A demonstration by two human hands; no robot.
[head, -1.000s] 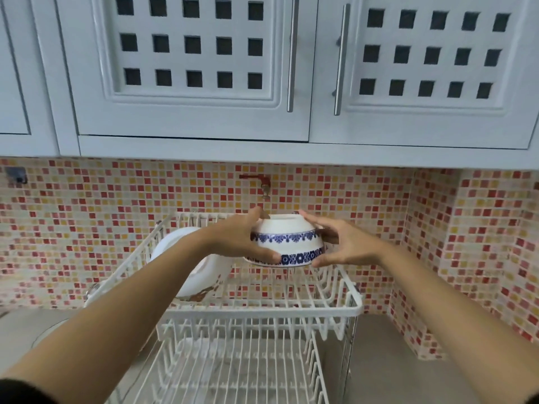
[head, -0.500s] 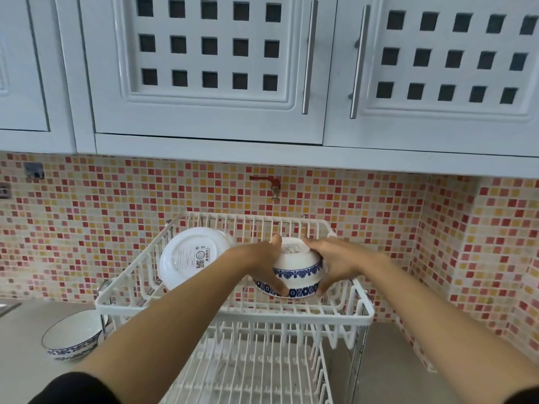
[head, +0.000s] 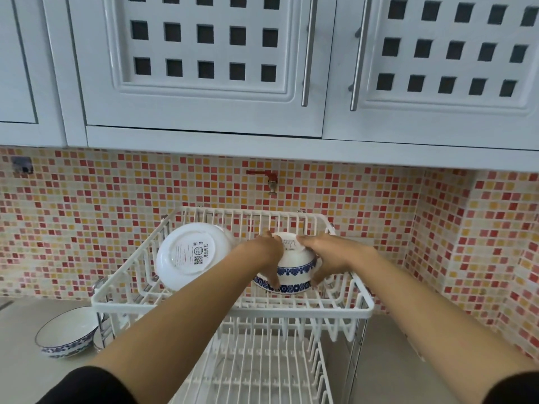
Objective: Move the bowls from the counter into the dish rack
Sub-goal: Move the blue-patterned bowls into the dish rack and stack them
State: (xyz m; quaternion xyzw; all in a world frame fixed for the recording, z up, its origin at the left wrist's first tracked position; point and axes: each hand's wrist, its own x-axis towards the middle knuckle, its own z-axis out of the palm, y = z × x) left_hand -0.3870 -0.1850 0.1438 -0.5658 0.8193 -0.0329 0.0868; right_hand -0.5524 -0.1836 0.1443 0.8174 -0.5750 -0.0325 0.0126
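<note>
A white bowl with blue bands (head: 294, 265) is upside down, low inside the upper tier of the white wire dish rack (head: 233, 307). My left hand (head: 267, 255) grips its left side and my right hand (head: 326, 258) grips its right side. To its left in the same tier leans a larger white bowl (head: 189, 255), its labelled underside facing me. A third blue-patterned bowl (head: 67, 330) stands upright on the grey counter left of the rack.
The rack's lower tier (head: 262, 365) lies below my forearms. A red wall tap (head: 267, 179) sticks out of the mosaic tiles above the rack. White wall cabinets (head: 204, 68) hang overhead. Grey counter (head: 388, 360) extends right of the rack.
Both hands lowered the blue-banded bowl from above the rack down into the upper tier, on its right side. The view has tilted down, bringing the counter bowl into sight.
</note>
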